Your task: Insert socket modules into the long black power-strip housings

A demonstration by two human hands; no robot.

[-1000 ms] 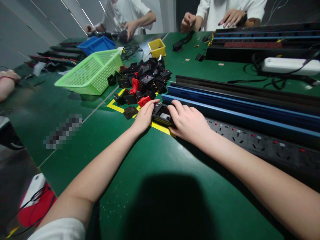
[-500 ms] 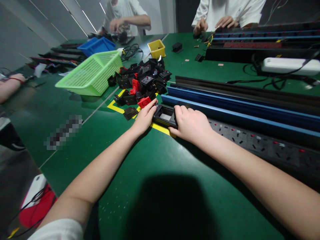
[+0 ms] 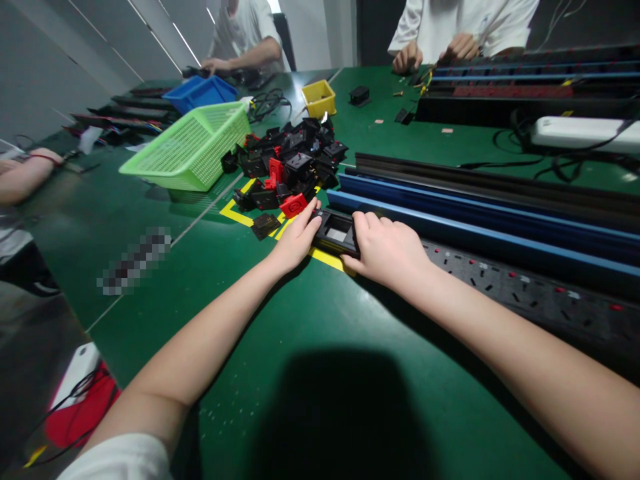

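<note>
My left hand (image 3: pixel 299 239) is closed on the near-left end of a long black power strip (image 3: pixel 505 291), its fingers along the end edge. My right hand (image 3: pixel 391 252) grips the same strip a little to the right, thumb on the front side and fingers over the top. Between them shows a rectangular opening (image 3: pixel 337 235) in the strip, pale inside. Right of my right hand the strip carries a row of black sockets with red marks. A red socket module (image 3: pixel 293 205) lies just beyond my left hand, at the edge of a heap of black socket modules (image 3: pixel 303 150).
Blue-edged rails (image 3: pixel 450 223) lie alongside the strip. Behind the heap stand a green basket (image 3: pixel 185 150), a blue bin (image 3: pixel 200 93) and a yellow bin (image 3: pixel 319 100). A white power strip (image 3: pixel 580 131) with cables lies at right. Two people sit across the table; another person's arm (image 3: pixel 30 175) is at left.
My view has shifted slightly, while both hands keep their hold on the strip. At the back left, a person's raised hand has come down towards the table.
</note>
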